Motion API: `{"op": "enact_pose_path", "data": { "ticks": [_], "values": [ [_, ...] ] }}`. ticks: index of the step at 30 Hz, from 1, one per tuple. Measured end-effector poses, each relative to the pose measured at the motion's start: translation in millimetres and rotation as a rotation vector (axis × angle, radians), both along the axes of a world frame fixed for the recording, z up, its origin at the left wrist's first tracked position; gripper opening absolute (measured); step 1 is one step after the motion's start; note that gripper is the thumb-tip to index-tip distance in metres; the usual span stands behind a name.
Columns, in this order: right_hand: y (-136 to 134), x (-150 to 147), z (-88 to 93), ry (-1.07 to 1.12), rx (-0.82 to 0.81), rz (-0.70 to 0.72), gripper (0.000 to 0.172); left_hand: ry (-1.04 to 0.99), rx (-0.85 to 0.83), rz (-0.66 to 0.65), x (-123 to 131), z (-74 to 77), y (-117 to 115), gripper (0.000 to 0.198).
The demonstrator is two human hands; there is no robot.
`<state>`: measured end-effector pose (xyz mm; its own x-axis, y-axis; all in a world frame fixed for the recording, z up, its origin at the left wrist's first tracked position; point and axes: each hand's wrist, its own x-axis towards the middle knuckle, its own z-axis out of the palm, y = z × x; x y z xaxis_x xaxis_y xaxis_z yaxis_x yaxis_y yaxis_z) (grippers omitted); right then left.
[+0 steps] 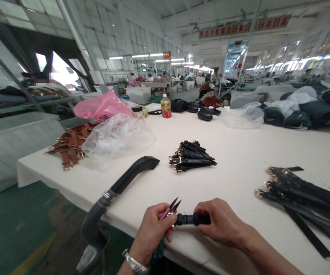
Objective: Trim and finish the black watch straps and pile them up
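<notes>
Between my two hands, over the near edge of the table, stretches a black strap [188, 219]. My left hand [153, 222] is closed on its buckle end, and small pink-handled thread snips [173, 206] stick up from the same hand, blades pointing away. The fingers of my right hand [218, 221] wrap round the strap's other side and hide part of it. Beyond my hands lies a bundle of black straps [193, 156] with gold buckles. To the right is a looser pile of long black straps [302, 198], also with gold metal ends.
A black nozzle on a grey hose [125, 179] reaches over the table's left edge. Brown straps [73, 143], a clear plastic bag [119, 137] and a pink bag [104, 105] lie at left. A drink bottle [165, 107] stands farther back; dark rolls [296, 114] lie at far right.
</notes>
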<state>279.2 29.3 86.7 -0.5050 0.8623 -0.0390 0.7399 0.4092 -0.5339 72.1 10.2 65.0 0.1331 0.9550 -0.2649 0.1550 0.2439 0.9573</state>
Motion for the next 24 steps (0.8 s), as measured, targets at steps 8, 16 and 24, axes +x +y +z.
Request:
{"op": "enact_pose_path", "data": {
  "ticks": [8, 16, 24],
  "values": [
    [-4.5, -9.3, -11.0, 0.139, 0.049, 0.068, 0.018, 0.021, 0.040, 0.014, 3.4, 3.6, -0.7, 0.019],
    [-7.2, -19.4, -27.7, 0.193, 0.101, 0.074, 0.026, 0.015, 0.050, 0.024, 2.1, 5.7, -4.1, 0.019],
    [-6.7, -26.7, -38.4, 0.282, 0.141, 0.036, 0.029, 0.022, 0.064, 0.004, -1.2, 4.0, -5.3, 0.019]
  ]
}}
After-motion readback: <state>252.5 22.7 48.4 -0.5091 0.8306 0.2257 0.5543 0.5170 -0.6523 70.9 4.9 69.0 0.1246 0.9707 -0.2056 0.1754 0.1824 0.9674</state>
